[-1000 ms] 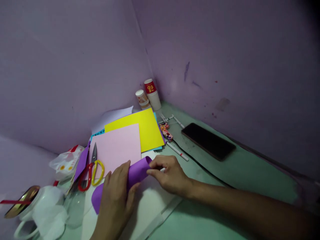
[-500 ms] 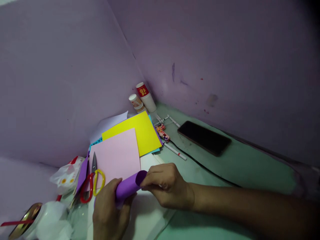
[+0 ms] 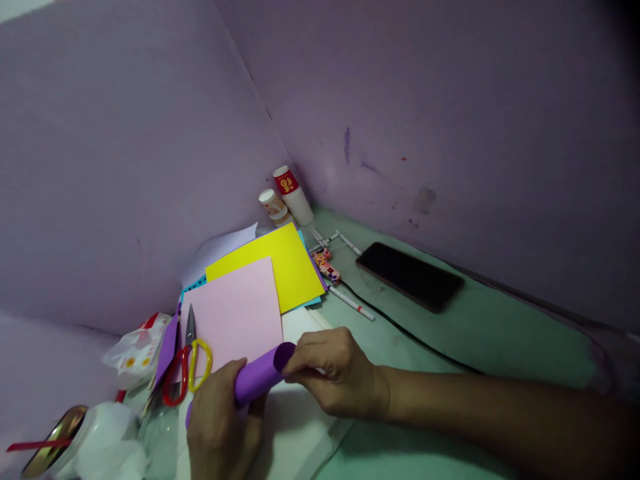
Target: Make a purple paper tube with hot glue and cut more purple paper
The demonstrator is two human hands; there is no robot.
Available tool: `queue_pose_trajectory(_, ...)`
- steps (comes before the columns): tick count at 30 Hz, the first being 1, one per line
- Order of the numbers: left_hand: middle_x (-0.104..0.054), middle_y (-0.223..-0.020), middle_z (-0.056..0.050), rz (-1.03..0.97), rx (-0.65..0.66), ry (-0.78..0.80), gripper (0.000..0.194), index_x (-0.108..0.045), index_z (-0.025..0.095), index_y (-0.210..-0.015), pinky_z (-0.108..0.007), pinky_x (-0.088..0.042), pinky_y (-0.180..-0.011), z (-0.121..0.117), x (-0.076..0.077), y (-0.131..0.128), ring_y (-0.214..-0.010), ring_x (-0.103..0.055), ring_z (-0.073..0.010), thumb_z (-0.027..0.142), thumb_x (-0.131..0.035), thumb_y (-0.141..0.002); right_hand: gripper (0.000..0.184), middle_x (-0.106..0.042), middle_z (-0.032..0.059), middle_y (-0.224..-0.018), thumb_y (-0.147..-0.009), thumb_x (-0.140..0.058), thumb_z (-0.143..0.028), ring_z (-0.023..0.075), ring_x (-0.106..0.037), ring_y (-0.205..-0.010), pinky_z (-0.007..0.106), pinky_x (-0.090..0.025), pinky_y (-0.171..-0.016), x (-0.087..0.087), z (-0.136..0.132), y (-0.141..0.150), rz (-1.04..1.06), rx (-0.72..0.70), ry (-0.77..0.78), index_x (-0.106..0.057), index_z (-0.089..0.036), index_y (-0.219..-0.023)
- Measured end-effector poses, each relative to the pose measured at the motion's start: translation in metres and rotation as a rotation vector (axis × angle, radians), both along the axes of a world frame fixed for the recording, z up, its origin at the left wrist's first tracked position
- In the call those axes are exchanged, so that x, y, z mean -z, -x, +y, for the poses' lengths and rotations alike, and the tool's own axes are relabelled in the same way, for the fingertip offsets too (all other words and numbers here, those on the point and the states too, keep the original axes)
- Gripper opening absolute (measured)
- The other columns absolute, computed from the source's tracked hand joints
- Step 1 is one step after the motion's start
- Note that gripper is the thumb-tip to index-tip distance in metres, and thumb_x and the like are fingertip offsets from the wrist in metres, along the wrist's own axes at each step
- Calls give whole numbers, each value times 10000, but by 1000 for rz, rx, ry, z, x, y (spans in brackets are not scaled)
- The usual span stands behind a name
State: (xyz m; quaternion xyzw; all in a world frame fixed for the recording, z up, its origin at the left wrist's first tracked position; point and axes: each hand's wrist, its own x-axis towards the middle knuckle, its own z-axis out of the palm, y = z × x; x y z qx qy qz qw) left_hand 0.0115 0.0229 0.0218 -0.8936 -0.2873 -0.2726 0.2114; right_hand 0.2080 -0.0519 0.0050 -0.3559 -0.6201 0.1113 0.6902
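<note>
A sheet of purple paper [image 3: 257,379], curled into a tube, is held between both hands above white sheets. My left hand [image 3: 220,417] wraps round its left part, the thumb on top and fingers beneath. At the tube's open right end, my right hand [image 3: 333,373] pinches the paper's edge between thumb and fingertips. Scissors [image 3: 189,360] with one red and one yellow handle lie just beyond my left hand, partly on a pale pink sheet [image 3: 235,313]. Under the pink sheet is a yellow sheet [image 3: 295,280].
A dark phone [image 3: 410,277] lies at the right, near the wall. A patterned glue gun [image 3: 327,267] trails a black cord [image 3: 405,330]. White sticks [image 3: 353,303] lie around it. Paper cups [image 3: 295,197] stand in the corner. A plastic packet [image 3: 140,350] sits at the left.
Both hands keep their hold on the purple tube, which has hardly moved. The whole view has shifted very slightly.
</note>
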Motion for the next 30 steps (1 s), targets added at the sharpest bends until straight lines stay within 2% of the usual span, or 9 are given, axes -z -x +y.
queue_pose_trajectory(9,-615,-931,-144,-44,-29,-42,338,-493,139,-1082,-398,-475,-786,-4,4,-3,-889,-598,-278,198,-557,-755,130,-699,29,-683,-750,-596,-68,112,-629,-612,193,-498,-592,0,-1,0,15,-26,9,-673,-172,-746)
queue_pose_trajectory(13,-620,-887,-130,-79,16,-84,304,-515,141,-1043,-399,-474,-793,-5,3,-5,-859,-599,-266,156,-570,-744,124,-693,27,-679,-754,-603,-86,116,-626,-609,203,-498,-592,1,0,1,43,-57,58,-679,-183,-738)
queue_pose_trajectory(18,-617,-969,-147,-99,-44,-65,399,-505,129,-1116,-422,-465,-833,-12,2,-8,-925,-587,-285,145,-576,-723,84,-683,28,-654,-732,-649,-108,117,-613,-590,209,-493,-588,2,0,1,110,-41,125,-694,-179,-719)
queue_pose_trajectory(21,-620,-947,-157,-78,-15,-79,376,-513,112,-1098,-421,-473,-802,-14,-1,-6,-892,-588,-288,153,-580,-730,85,-682,28,-658,-728,-657,-104,116,-611,-585,208,-490,-580,3,0,2,129,-46,130,-698,-178,-720)
queue_pose_trajectory(27,-620,-940,-125,-84,-19,-167,431,-499,151,-1127,-393,-466,-818,-10,1,-5,-890,-588,-263,142,-628,-715,92,-671,40,-649,-745,-634,-85,123,-609,-603,212,-486,-582,0,-1,-1,64,-49,56,-682,-163,-730)
queue_pose_trajectory(30,-603,-1011,-157,-78,32,-152,572,-422,144,-1246,-461,-436,-879,-7,-2,-7,-969,-564,-298,236,-654,-731,142,-666,43,-673,-774,-567,-71,129,-602,-620,226,-485,-586,-7,-4,-5,-74,-18,-51,-666,-173,-769)
